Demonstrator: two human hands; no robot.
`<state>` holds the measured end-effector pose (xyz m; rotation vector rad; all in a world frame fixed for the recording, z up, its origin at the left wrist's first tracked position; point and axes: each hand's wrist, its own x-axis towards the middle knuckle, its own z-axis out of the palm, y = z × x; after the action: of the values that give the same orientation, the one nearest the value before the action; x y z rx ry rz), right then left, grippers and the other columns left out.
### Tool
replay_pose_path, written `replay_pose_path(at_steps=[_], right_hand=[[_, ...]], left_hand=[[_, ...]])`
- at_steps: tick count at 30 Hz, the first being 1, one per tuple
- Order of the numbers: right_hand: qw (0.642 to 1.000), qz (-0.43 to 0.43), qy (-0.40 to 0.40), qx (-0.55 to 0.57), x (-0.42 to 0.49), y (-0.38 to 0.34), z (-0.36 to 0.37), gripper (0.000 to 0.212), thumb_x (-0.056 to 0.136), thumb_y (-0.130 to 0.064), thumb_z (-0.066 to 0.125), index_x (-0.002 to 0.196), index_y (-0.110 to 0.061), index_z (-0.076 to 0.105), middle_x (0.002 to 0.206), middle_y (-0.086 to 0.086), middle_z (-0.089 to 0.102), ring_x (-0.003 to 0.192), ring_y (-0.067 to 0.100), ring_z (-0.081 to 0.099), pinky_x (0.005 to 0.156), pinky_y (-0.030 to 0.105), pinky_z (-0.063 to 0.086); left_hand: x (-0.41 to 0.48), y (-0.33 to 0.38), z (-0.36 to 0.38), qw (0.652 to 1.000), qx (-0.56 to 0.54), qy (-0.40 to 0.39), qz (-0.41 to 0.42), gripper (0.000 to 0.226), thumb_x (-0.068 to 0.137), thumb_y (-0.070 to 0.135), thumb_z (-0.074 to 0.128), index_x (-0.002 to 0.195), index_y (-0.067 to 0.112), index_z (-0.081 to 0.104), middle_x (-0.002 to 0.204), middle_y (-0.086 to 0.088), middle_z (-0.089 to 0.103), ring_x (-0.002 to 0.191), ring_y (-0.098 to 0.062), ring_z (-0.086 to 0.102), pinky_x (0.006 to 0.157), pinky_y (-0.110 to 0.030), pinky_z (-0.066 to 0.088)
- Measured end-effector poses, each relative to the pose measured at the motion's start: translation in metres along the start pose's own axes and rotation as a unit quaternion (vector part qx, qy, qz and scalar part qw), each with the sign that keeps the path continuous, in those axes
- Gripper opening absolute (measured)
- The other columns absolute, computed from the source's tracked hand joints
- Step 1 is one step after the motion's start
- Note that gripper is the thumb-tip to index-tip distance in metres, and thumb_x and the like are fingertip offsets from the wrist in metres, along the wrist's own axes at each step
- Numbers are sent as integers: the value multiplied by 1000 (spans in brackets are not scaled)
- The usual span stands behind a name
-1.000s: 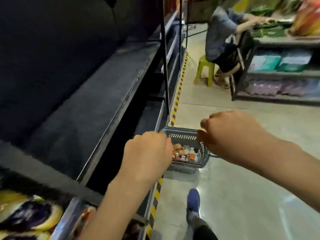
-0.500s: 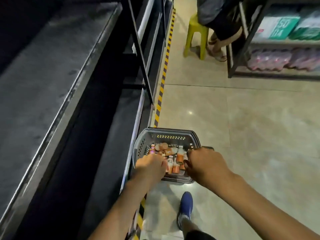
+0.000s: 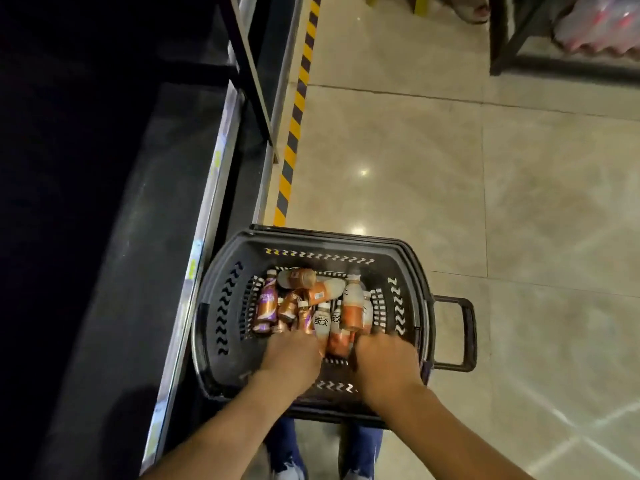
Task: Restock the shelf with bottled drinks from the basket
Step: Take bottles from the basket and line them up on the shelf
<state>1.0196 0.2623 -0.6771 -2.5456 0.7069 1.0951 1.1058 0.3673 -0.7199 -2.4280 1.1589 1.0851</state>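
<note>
Both hands, left hand (image 3: 289,355) and right hand (image 3: 382,358), reached among the bottled drinks (image 3: 311,306) in the basket (image 3: 398,261); finger state could not be determined. Bottles appeared rigid, smooth, moderately heavy; mid-body grasp advised.

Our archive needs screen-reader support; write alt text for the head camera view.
Both hands, left hand and right hand, reach down among small bottled drinks lying jumbled in a dark plastic basket on the tiled floor. A dark shelf runs along the left, edged by striped floor tape.
</note>
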Motion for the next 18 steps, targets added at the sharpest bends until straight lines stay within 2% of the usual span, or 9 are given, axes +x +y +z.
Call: replay_pose_path(at_steps=[2,4,6,9,11,13,16,17,18], right_hand=[[999,6,-28,-15,50,4,36,26,93,-16,57,118,-15,61,121,8,63,112,29,59,87,38,50],[999,32,-37,16,99,10,75,24,94,-19,55,117,-16,63,119,6,65,111,27,61,88,37,51],[990,89,-45,102,142,16,114,26,94,-28,56,115,-16,64,117,5,66,108,25,64,88,34,52],[946,174,-51,270,208,28,166,41,89,-38,62,122,-14,58,115,8,67,105,26,66,90,33,52],[918,212,-28,335,253,36,192,54,85,-40,65,129,-13,51,119,11,65,107,28,64,95,40,52],[904,242,4,352,295,41,212,68,83,-42,68,137,-9,42,131,15,57,120,33,56,101,43,47],[882,288,45,371,339,34,233,87,75,-49,77,139,-7,34,140,16,44,130,34,43,103,45,41],[878,304,56,366,347,29,239,93,72,-54,79,138,-7,32,140,15,41,131,33,41,101,46,41],[879,314,70,353,351,26,245,95,71,-57,78,137,-7,31,140,14,40,131,32,39,99,47,42]], left_hand=[[47,-13,39,999,-11,-31,-6,26,97,19,43,111,15,65,111,-6,68,101,-26,64,74,-32,42],[89,-27,78,997,-39,-42,-42,24,98,25,47,108,15,66,109,-5,68,99,-24,65,73,-32,43],[125,-39,115,990,-94,-45,-97,28,97,37,50,103,15,67,105,-3,68,94,-20,64,70,-29,42],[177,-44,171,962,-198,-56,-178,33,95,47,52,103,18,66,100,1,65,87,-16,59,66,-25,44],[213,-35,203,931,-286,-54,-222,39,92,50,56,114,19,63,111,-3,66,97,-20,61,75,-28,47],[240,-20,224,876,-390,-45,-279,48,86,42,68,124,16,58,125,-8,61,103,-23,60,80,-30,49],[268,-8,246,808,-445,-14,-386,89,72,37,84,142,10,36,144,-19,39,124,-35,49,96,-41,48],[273,-8,254,796,-449,-9,-406,99,71,37,85,146,9,27,148,-22,30,128,-39,44,98,-45,46],[276,-9,261,801,-438,-2,-408,104,71,38,85,147,10,21,149,-24,25,130,-41,41,99,-47,44]])
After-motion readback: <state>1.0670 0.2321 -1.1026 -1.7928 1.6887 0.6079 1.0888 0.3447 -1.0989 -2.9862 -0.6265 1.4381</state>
